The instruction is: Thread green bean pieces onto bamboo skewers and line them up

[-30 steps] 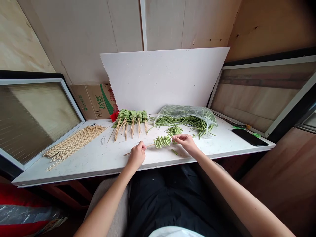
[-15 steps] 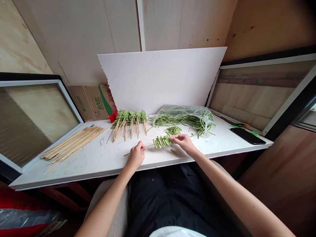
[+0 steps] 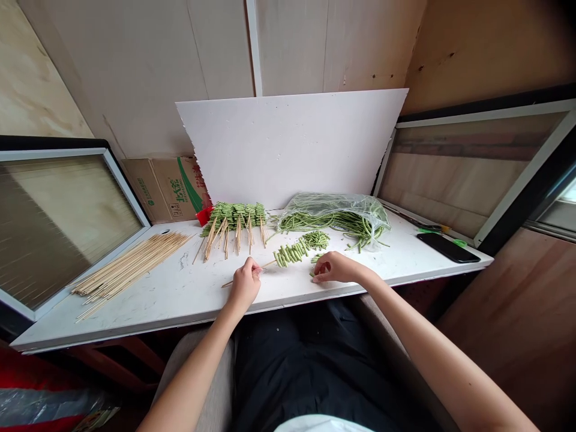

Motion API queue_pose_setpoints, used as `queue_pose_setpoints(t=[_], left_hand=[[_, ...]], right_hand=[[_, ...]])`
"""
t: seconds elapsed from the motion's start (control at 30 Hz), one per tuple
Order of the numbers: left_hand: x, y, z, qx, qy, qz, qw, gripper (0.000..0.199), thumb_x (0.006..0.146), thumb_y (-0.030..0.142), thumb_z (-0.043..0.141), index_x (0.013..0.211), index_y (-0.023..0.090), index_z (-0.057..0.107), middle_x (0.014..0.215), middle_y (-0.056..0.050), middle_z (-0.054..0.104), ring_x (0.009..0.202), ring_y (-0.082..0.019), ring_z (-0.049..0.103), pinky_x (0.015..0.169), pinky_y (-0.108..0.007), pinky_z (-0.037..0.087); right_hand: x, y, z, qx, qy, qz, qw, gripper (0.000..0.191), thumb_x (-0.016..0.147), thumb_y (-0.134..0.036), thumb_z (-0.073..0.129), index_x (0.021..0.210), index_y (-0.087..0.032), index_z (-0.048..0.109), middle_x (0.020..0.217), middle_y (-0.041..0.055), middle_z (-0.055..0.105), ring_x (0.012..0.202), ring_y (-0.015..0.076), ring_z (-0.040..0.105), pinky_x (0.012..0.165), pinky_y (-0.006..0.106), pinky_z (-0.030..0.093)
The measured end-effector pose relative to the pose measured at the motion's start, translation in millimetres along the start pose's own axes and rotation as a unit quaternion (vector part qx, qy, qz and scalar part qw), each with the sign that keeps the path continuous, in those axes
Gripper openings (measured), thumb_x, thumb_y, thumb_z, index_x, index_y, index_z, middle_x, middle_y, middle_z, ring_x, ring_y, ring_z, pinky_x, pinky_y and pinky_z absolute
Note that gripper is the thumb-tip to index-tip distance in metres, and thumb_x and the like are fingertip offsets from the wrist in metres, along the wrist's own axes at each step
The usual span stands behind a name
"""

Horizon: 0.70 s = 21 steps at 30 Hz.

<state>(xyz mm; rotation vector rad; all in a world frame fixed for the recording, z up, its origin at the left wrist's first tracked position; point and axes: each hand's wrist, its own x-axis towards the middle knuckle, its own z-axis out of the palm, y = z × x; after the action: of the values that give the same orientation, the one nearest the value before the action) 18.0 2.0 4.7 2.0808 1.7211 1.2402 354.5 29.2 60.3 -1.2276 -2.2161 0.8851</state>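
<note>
My left hand is closed round a bamboo skewer, whose blunt end sticks out to the left. Cut green bean pieces are threaded crosswise along its right part, held just above the white table. To the right, my right hand is low at the tabletop, thumb and fingertips pinched on a loose green bean piece, mostly hidden by the fingers. Just behind the skewer lies a small heap of cut bean pieces.
Finished bean skewers are stacked at the back. Bare bamboo skewers lie at left. A clear plastic bag of long beans stands behind the heap. A black phone lies at right. A white board leans behind, beside a cardboard box.
My right hand has left the threaded beans and moved down to the loose bean piece on the table. My left hand still grips the skewer, nearly in place.
</note>
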Motion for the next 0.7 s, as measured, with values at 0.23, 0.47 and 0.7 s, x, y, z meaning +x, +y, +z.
queue_pose_setpoints(t=[0.23, 0.47, 0.7], left_hand=[[0, -1, 2.3, 0.001, 0.003, 0.01, 1.0, 0.018, 0.09, 0.007, 0.054, 0.085, 0.025, 0.054, 0.08, -0.002, 0.073, 0.078, -0.022, 0.071, 0.071, -0.029, 0.046], [1, 1, 1.0, 0.003, 0.0, 0.009, 1.0, 0.017, 0.093, 0.01, 0.055, 0.084, 0.025, 0.053, 0.079, -0.003, 0.073, 0.076, -0.022, 0.07, 0.068, -0.029, 0.044], [-1, 4, 1.0, 0.016, -0.015, 0.026, 0.999, 0.016, 0.095, 0.014, 0.054, 0.084, 0.025, 0.052, 0.08, -0.003, 0.072, 0.074, -0.022, 0.069, 0.067, -0.03, 0.045]], right_hand=[[2, 2, 0, -0.034, 0.025, -0.023, 0.999, 0.02, 0.074, -0.043, 0.084, 0.082, -0.025, 0.085, 0.08, 0.0068, 0.079, 0.071, 0.0236, 0.068, 0.064, 0.032, 0.049], [13, 26, -2, 0.172, 0.139, 0.007, 0.975, 0.057, 0.077, -0.067, 0.079, 0.106, -0.018, 0.08, 0.09, 0.0096, 0.08, 0.078, 0.0232, 0.071, 0.069, 0.034, 0.054], [13, 11, 9, 0.255, 0.172, 0.007, 0.952, 0.057, 0.077, -0.068, 0.081, 0.102, -0.016, 0.079, 0.1, 0.0112, 0.079, 0.087, 0.0221, 0.071, 0.073, 0.032, 0.056]])
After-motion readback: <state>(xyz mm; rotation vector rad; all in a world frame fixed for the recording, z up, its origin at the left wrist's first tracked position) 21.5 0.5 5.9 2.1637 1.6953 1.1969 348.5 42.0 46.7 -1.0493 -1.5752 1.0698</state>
